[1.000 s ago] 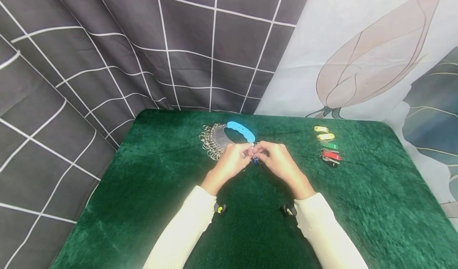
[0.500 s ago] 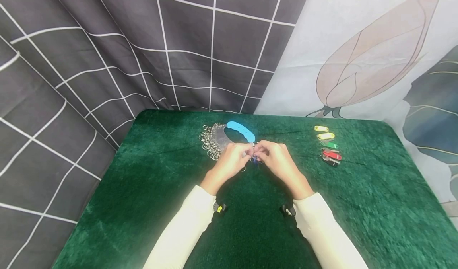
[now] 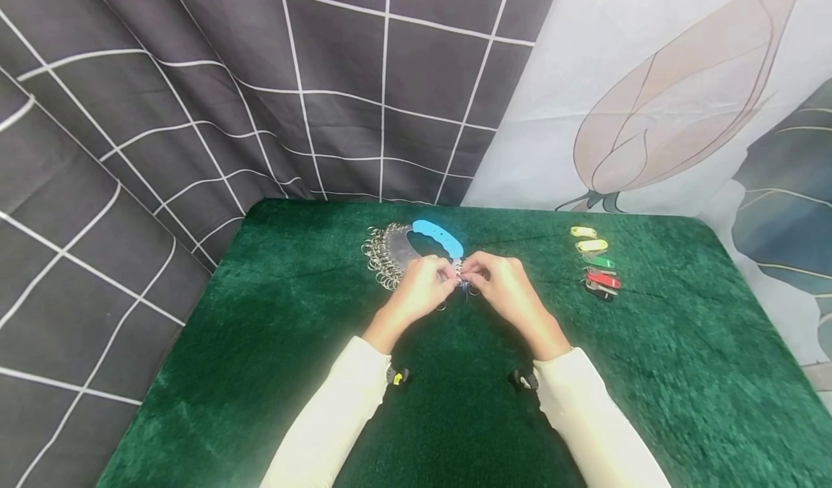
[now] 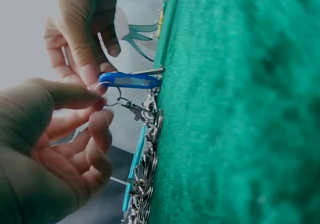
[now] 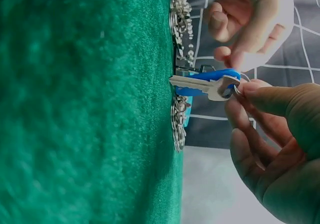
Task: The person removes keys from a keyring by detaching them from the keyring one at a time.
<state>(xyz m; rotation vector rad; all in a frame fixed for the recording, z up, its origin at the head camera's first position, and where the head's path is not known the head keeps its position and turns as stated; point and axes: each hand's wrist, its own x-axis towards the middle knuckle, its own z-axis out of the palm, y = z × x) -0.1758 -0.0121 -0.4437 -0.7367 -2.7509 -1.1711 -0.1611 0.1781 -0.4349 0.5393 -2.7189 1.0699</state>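
Note:
At the right end of a fan-shaped holder [image 3: 399,246] with a blue handle [image 3: 438,237], both hands meet over one metal key ring [image 4: 116,95]. My left hand [image 3: 424,284] pinches this ring between thumb and forefinger, its other fingers curled. From the opposite side my right hand [image 3: 503,284] also pinches it with thumb and forefinger. A blue key tag [image 4: 130,80] and a silver key [image 5: 202,86] hang from the ring, pointing down at the cloth. In the left wrist view a metal clasp [image 4: 134,108] links to the same ring.
Many small rings and clasps [image 3: 383,260] line the holder's outer edge. To the right lie two yellow tags [image 3: 591,246], a green tag [image 3: 599,263], a red tag [image 3: 604,281] and a black tag [image 3: 599,294], some with keys. Green cloth [image 3: 292,358] covers the table; curtains [image 3: 338,76] stand behind.
Both hands stay at the same spot with slight finger shifts. My left hand has risen a little in the head view, and the blue tag below the fingers now shows a narrower side.

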